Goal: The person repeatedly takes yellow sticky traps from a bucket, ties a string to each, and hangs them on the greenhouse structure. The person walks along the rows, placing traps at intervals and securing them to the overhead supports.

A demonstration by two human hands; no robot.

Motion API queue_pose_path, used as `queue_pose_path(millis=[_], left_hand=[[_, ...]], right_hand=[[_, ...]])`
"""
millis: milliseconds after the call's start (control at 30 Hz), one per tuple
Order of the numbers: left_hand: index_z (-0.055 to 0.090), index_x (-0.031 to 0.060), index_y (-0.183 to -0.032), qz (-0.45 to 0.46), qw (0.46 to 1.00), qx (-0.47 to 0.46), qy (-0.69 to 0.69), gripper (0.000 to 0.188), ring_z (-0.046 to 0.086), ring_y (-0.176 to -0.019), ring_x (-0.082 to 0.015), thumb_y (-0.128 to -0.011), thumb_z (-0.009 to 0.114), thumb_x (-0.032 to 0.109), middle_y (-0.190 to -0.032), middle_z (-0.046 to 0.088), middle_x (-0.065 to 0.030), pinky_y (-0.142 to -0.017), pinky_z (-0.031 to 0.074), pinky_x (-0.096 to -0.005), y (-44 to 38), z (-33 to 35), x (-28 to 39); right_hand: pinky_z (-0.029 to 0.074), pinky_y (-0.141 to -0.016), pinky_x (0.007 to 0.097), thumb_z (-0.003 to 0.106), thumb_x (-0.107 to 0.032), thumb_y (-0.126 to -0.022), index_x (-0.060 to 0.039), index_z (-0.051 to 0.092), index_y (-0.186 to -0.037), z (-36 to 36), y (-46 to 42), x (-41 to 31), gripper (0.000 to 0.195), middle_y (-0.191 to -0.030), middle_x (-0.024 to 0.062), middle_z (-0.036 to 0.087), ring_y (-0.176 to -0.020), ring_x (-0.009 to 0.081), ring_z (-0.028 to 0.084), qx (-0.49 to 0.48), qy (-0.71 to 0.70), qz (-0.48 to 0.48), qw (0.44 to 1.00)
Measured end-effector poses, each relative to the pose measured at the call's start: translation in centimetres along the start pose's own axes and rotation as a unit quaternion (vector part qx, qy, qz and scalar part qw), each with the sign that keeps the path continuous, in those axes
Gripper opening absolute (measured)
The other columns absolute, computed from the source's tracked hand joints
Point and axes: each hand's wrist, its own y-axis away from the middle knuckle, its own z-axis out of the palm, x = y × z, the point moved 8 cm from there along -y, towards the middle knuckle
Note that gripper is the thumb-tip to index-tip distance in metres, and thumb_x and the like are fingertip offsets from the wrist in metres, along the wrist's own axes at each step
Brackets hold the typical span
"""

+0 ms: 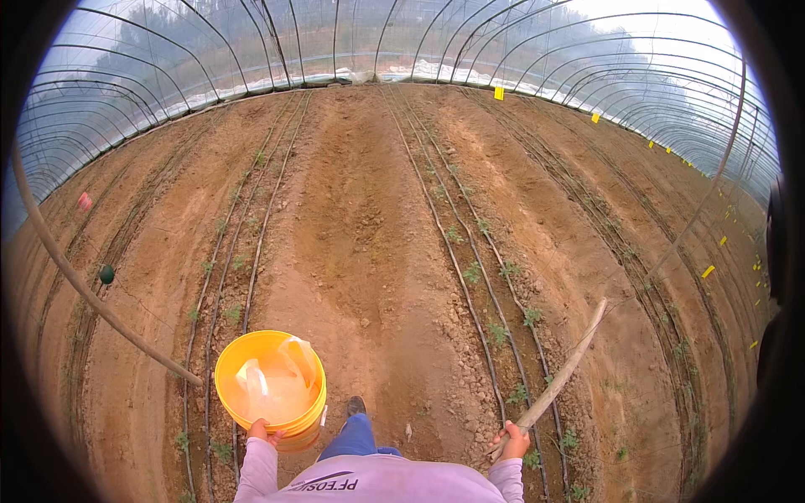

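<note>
My left hand (266, 432) grips the near rim of a yellow plastic bucket (305, 415), which hangs to the left of my legs. Inside the bucket are white, plastic-looking pieces and pale contents that I cannot make out. In my right hand (512, 440) is a wooden stick (560, 380), held near its lower end and slanting up and away to the right, over a row of small green plants (531, 315). My sleeves are pale lilac, and one foot in a dark shoe (356, 405) shows on the soil path ahead.
Rows of seedlings with thin drip lines (251, 276) run lengthwise on both sides of the soil path (352, 220). One pole (94, 302) stands at the left, another (704, 195) at the right. Yellow cards (499, 93) hang beyond. Plastic film on curved metal hoops covers the greenhouse.
</note>
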Motion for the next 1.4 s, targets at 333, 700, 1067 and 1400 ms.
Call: queue_pose_path(millis=[333,700,1067,1400], left_hand=[[0.051,0.0002,-0.107,-0.011,0.983,-0.1,-0.154,0.035,0.064,-0.067,-0.0279,-0.074,0.053,0.012,-0.088,0.062,-0.0161,-0.051,0.056,-0.0279,-5.6,22.0,9.3],[0.056,-0.0045,-0.097,-0.12,0.881,-0.217,-0.404,0.03,0.064,-0.071,-0.0257,-0.075,0.057,0.016,-0.086,0.063,-0.014,-0.058,0.057,-0.0247,-14.6,41.5,8.6],[0.051,-0.002,-0.111,-0.234,0.628,-0.378,-0.639,0.036,0.062,-0.089,-0.0342,-0.079,0.046,0.014,-0.104,0.06,-0.0168,-0.068,0.057,-0.0356,-14.1,47.8,-12.2],[0.048,-0.0027,-0.113,-0.277,0.381,-0.506,-0.723,0.039,0.061,-0.089,-0.0362,-0.078,0.044,0.012,-0.106,0.058,-0.0188,-0.069,0.056,-0.0423,-0.4,36.3,-26.3]], right_hand=[[0.043,-0.044,0.033,0.058,-0.013,-0.078,-0.0067,0.046,-0.076,8.0,-3.7,9.3,0.014,-0.058,0.0073,0.049,-0.048,0.0194,0.049,0.021,-0.201,0.302,0.931],[0.048,-0.046,0.0337,0.064,-0.019,-0.078,-0.0036,0.057,-0.081,2.2,0.6,11.5,0.017,-0.062,0.0077,0.059,-0.047,0.0204,0.056,0.057,-0.086,0.284,0.953],[0.051,-0.061,0.0342,0.073,-0.027,-0.068,-0.0108,0.044,-0.131,3.4,35.1,21.6,0.071,-0.083,0.0136,0.066,-0.059,0.0217,0.063,0.342,0.191,0.379,0.838],[0.051,-0.063,0.0338,0.074,-0.024,-0.066,-0.0072,0.058,-0.109,4.5,50.4,34.0,0.049,-0.074,0.0107,0.065,-0.062,0.0215,0.064,0.51,-0.07,0.283,0.809]])
